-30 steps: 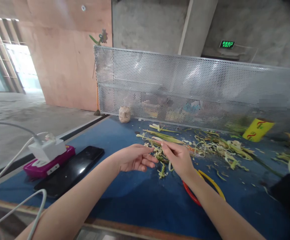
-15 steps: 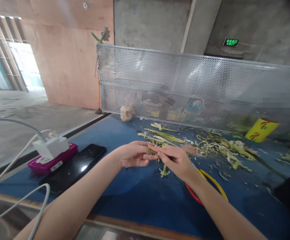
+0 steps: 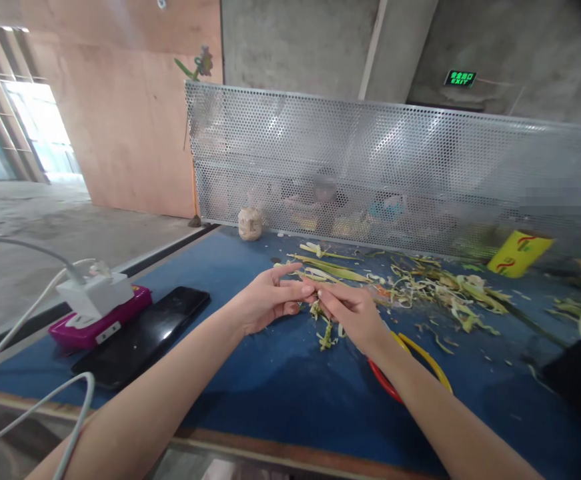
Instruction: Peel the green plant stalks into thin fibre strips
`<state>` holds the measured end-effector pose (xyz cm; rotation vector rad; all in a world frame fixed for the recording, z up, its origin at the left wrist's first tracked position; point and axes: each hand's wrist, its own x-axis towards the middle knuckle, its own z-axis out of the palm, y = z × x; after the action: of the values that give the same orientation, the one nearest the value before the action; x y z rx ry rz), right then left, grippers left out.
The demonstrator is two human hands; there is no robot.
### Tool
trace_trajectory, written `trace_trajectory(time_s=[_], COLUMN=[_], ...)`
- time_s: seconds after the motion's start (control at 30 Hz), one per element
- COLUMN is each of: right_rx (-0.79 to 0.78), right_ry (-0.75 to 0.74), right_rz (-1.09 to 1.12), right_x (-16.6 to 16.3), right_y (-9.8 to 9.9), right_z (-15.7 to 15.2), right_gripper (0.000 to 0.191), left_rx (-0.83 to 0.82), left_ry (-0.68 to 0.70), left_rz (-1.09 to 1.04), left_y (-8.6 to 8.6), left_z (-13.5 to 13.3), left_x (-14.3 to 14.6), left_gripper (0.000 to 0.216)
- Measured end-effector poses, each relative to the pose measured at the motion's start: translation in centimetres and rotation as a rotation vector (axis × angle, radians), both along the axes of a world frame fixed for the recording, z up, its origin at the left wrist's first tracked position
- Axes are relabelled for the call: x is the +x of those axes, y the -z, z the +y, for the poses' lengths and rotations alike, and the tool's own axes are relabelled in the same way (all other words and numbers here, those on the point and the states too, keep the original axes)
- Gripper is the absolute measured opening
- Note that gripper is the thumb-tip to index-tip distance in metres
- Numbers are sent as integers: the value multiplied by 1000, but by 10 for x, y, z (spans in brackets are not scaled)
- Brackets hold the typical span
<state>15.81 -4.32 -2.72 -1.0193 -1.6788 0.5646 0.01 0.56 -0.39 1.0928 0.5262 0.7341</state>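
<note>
Above the blue tabletop [image 3: 270,400], my two hands meet at the fingertips. My left hand [image 3: 273,300] has its thumb against the right fingertips, its index finger stretched out and the others curled. My right hand [image 3: 355,313] is closed in a pinch at that spot. Anything between the fingers is too small or hidden to name. Just below them lies a shredded pale green plant scrap [image 3: 326,335]. Long leafy stalks [image 3: 335,271] lie behind the hands. Under my right wrist shows a yellow loop [image 3: 433,367] beside a red loop [image 3: 384,381], partly covered by the arm.
On the left are a black phone [image 3: 145,337], a purple power strip [image 3: 90,333] with a white charger [image 3: 95,293], and cables. A perforated metal screen [image 3: 320,147] borders the back. Plant scraps [image 3: 450,293], a yellow roll [image 3: 520,253] and a wrapped lump [image 3: 250,224] stand or lie before it.
My left hand has turned, its index finger lifting away while its thumb comes up to the right fingertips. The right hand stays pinched nearby. The view has shifted slightly.
</note>
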Motion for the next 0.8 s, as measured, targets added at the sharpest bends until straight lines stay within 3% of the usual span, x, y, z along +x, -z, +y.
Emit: trace_trajectory(time_s=[0.13,0.47,0.67,0.8], right_rx=[-59,-4,37,-40], right_ry=[-17,56,65,96], right_rz=[101,291,438,434], right_x=[0,-2,0,0], right_y=[4,5,8,7], right_z=[4,6,12,12], right_gripper=[30,21,6,8], left_rx=[30,121,241,395], left_ry=[-20,-123,-166,-188], left_rz=[4,58,85,108], left_y=[-1,-5,-5,-4], left_z=[-1,-7,-7,-6], left_x=[1,6,6,6], left_gripper=[75,72,74,74])
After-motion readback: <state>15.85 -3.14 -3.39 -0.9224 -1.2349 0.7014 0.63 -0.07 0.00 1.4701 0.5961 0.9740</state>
